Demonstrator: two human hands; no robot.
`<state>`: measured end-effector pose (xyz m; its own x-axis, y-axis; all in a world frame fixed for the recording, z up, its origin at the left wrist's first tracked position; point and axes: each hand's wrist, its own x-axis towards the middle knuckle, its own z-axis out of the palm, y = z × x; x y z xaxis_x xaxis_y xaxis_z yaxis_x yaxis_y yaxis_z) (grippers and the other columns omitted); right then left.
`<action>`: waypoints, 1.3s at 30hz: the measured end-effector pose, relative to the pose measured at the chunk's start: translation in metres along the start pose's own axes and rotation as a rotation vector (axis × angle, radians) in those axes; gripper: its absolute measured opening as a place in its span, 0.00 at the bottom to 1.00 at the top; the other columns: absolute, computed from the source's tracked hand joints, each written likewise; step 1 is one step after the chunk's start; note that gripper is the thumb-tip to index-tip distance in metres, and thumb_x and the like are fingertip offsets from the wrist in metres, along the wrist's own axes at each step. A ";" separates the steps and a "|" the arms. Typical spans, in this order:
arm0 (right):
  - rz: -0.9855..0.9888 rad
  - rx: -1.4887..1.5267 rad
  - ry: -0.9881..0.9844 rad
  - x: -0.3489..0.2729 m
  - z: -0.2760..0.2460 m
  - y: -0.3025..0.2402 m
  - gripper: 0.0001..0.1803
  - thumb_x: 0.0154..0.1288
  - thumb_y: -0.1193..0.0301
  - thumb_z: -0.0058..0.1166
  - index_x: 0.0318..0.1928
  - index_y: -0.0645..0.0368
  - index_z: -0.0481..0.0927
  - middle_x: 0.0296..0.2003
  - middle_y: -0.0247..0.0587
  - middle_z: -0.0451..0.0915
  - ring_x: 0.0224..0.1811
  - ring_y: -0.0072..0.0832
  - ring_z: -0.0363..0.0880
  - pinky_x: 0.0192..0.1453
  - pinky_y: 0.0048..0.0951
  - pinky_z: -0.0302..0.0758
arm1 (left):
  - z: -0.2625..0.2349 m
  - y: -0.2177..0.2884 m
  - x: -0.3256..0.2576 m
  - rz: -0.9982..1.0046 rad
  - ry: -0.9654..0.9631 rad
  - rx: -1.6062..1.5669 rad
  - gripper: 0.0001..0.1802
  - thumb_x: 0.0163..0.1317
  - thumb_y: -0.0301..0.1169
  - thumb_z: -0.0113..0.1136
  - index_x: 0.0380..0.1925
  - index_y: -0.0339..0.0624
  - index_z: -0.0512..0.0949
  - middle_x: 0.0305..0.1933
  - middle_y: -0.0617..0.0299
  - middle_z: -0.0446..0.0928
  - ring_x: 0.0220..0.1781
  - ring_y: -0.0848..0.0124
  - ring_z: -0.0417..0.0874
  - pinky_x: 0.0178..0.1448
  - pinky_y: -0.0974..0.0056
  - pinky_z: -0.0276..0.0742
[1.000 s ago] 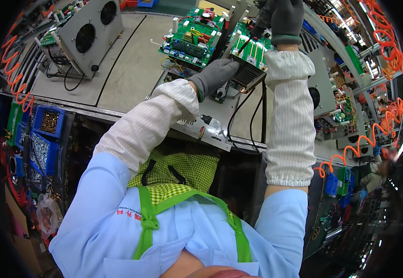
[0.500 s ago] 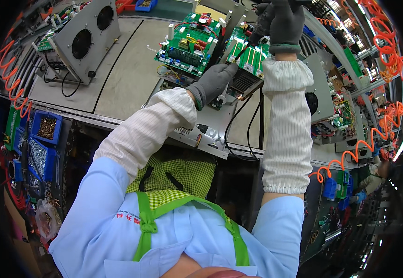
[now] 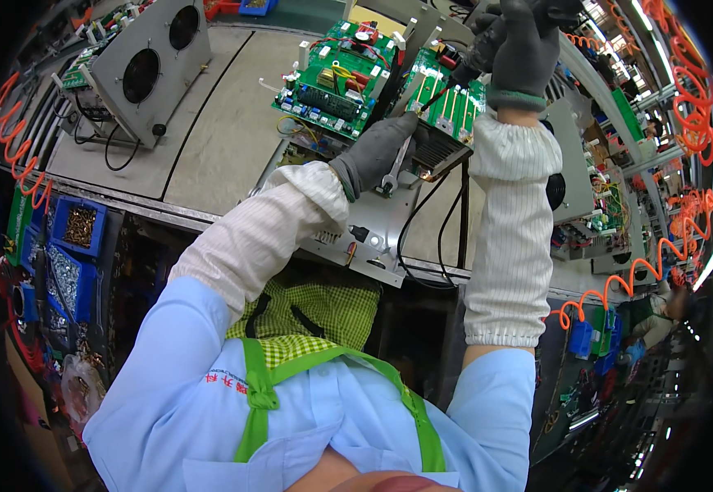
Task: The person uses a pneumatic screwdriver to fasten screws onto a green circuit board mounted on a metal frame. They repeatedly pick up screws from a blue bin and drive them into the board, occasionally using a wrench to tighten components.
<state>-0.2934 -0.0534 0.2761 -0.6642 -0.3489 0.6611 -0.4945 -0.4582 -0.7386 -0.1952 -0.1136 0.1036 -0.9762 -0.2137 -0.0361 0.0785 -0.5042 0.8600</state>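
My left hand (image 3: 377,156), in a grey glove, is closed on a metal wrench (image 3: 394,170) whose end shows below the fingers. Its fingertips are at the near edge of a green circuit board with pale strips (image 3: 451,94), above a dark finned heat sink (image 3: 438,152). My right hand (image 3: 524,57), gloved too, wraps round a black power screwdriver (image 3: 479,53). The driver's thin bit slants down to the left, its tip by the board's near-left edge. Left of these stands another green circuit board (image 3: 332,82) with many components and wires.
A grey metal panel with two fans (image 3: 147,82) stands at the left of the bench. Black cables (image 3: 430,205) hang over the front edge. Blue bins of screws (image 3: 79,225) sit below left. Orange coiled hoses (image 3: 635,254) hang at both sides, with more units at right.
My right hand and the power screwdriver have shifted slightly right and nearer. My left hand has stayed almost in place, and more of the wrench now shows below it.
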 end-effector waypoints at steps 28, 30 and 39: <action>0.045 0.165 -0.270 0.025 -0.024 -0.006 0.18 0.59 0.67 0.60 0.43 0.60 0.67 0.27 0.41 0.76 0.27 0.29 0.79 0.33 0.31 0.79 | 0.000 0.002 -0.001 0.101 0.047 0.349 0.17 0.62 0.41 0.51 0.34 0.37 0.76 0.24 0.65 0.70 0.25 0.76 0.70 0.29 0.69 0.66; 0.193 0.369 -0.286 0.021 -0.025 -0.014 0.17 0.59 0.65 0.60 0.41 0.61 0.71 0.27 0.43 0.78 0.30 0.31 0.80 0.36 0.31 0.78 | -0.005 -0.005 0.005 0.220 0.032 0.429 0.18 0.60 0.43 0.54 0.32 0.36 0.75 0.24 0.65 0.71 0.26 0.76 0.71 0.31 0.68 0.67; 0.328 0.480 -0.220 0.027 -0.015 -0.025 0.19 0.59 0.50 0.59 0.35 0.51 0.74 0.23 0.34 0.76 0.24 0.30 0.78 0.27 0.32 0.77 | -0.006 -0.001 0.003 0.093 0.013 0.310 0.18 0.61 0.42 0.53 0.31 0.35 0.76 0.25 0.63 0.72 0.27 0.73 0.73 0.32 0.68 0.67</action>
<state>-0.3069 -0.0391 0.3106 -0.5821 -0.6711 0.4590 0.0571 -0.5969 -0.8003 -0.1973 -0.1185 0.0995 -0.9650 -0.2583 0.0456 0.1004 -0.2033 0.9739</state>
